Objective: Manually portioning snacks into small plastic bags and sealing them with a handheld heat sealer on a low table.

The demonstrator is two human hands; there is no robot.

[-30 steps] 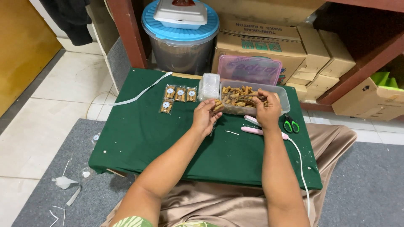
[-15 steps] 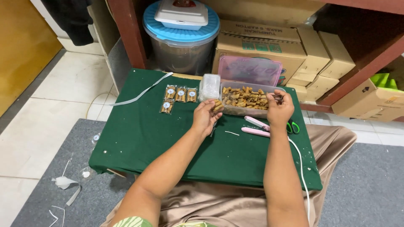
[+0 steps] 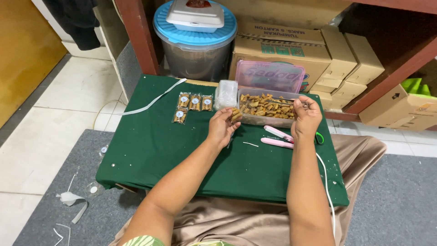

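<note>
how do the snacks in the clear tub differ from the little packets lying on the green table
The snacks in the clear tub lie loose and heaped, unwrapped. The little packets are sealed in clear wrap with round labels and lie flat, in a neat group, on the green table. The tub sits by the right hand, the packets beyond the left hand. Both hold brown pieces.

Left hand's load: the left hand point(image 3: 222, 127) curls around small brown snack pieces point(image 3: 236, 114); its palm hides how many.
Right hand's pinch: the right hand point(image 3: 306, 119) shows only its back, so what its fingertips grip is unclear.
Clear plastic tub of brown snacks point(image 3: 266, 109): its right end is behind that hand.
Green-handled scissors point(image 3: 320, 137): mostly covered by the right wrist.
Four small sealed packets point(image 3: 192, 105): their round labels are too small to read.
Pink flat tool point(image 3: 277, 138): kind not clear.
Brown cardboard box at far right point(image 3: 403, 111): cut off by the edge.
Arms: elbows fall below the frame.
</note>
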